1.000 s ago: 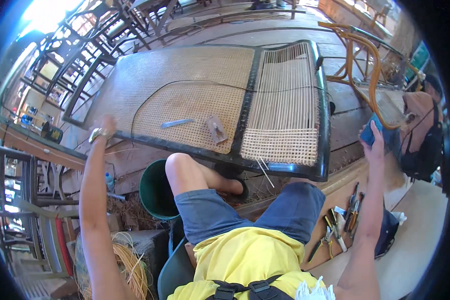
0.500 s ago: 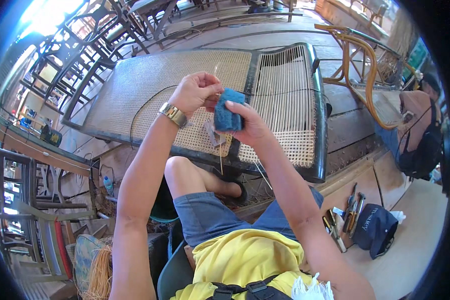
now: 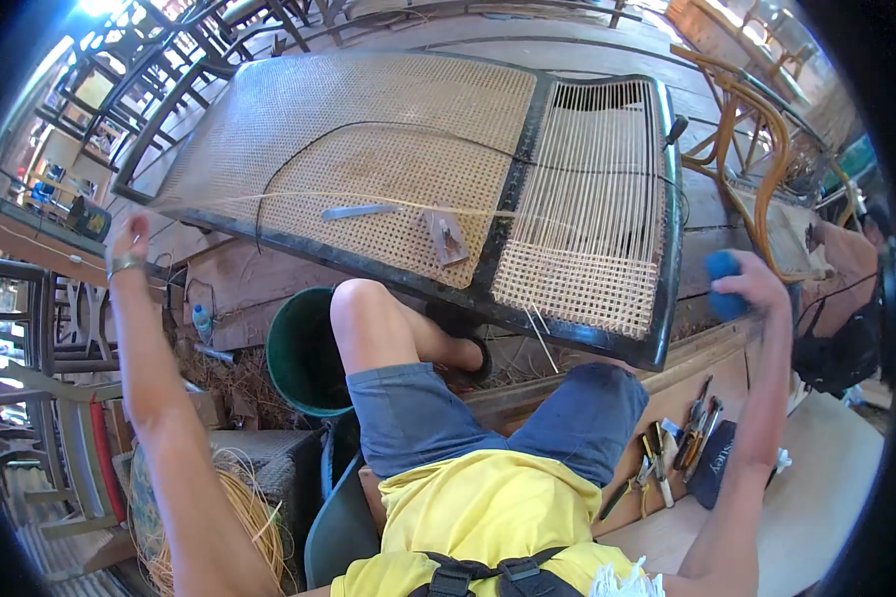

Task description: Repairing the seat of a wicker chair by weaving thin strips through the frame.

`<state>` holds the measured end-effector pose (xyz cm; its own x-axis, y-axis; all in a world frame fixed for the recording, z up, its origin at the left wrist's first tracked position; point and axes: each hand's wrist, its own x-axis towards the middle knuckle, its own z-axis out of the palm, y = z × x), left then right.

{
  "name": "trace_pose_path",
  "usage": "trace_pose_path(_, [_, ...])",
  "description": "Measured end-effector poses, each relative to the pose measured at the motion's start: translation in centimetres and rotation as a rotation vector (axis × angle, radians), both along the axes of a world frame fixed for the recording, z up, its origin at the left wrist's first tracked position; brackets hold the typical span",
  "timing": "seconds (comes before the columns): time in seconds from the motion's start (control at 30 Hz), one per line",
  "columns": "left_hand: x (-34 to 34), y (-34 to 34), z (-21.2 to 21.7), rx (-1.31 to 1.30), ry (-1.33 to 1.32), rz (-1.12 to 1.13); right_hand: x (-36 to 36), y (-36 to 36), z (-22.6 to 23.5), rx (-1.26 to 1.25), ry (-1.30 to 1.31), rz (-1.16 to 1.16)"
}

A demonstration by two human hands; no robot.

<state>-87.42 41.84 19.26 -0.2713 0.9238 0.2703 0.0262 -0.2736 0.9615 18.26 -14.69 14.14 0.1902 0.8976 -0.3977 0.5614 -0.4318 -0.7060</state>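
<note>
My right hand (image 3: 762,287), out at the far right, grips a blue sponge (image 3: 725,286) slightly smeared by motion. My left hand (image 3: 129,242), stretched to the far left, is blurred, with its fingers closed at the end of a long, pale cane strand (image 3: 368,203). That strand spans rightward above a black-framed panel of woven cane (image 3: 368,109). The panel's right section (image 3: 587,179) has parallel strands, woven into a mesh only along the near part. On the larger mesh lie a flat metal strip (image 3: 358,211) and a small wooden block with metal fittings (image 3: 446,237).
A dark cord (image 3: 338,125) loops over the panel. Below the panel's near edge stands a green bucket (image 3: 309,353). Coiled cane (image 3: 234,517) lies at lower left. Hand tools (image 3: 697,428) and a dark cap (image 3: 712,468) rest on a board at right, near a bent-cane chair (image 3: 757,159).
My hands have swung wide apart, left hand leftward and right hand rightward with the sponge. The cane strand now stretches across the panel. The view has shifted, uncovering the metal strip.
</note>
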Motion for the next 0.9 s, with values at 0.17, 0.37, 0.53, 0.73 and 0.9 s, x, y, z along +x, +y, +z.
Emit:
trace_pose_path(0.17, [-2.2, -3.3, -7.7, -0.320, -0.328, 0.180, -1.5, 4.7, 2.8, 0.177, 0.098, -0.385])
trace_pose_path(0.37, [8.8, -10.8, -1.4, -0.137, -0.073, 0.042, -13.9, 25.8, -9.6, 0.287, -0.323, 0.074])
trace_pose_path(0.53, [23.9, -14.9, 3.6, -0.121, -0.107, -0.083, -21.7, 35.8, -17.6, 0.256, -0.329, 0.111])
trace_pose_path(0.73, [32.9, -18.4, 0.4, -0.172, -0.402, -0.272, -31.6, 37.0, -13.8, 0.324, -0.289, 0.036])
trace_pose_path(0.9, [46.2, -20.2, -3.7, -0.275, -0.848, -0.540, -44.5, 29.9, -5.7, 0.491, 1.041, 0.054])
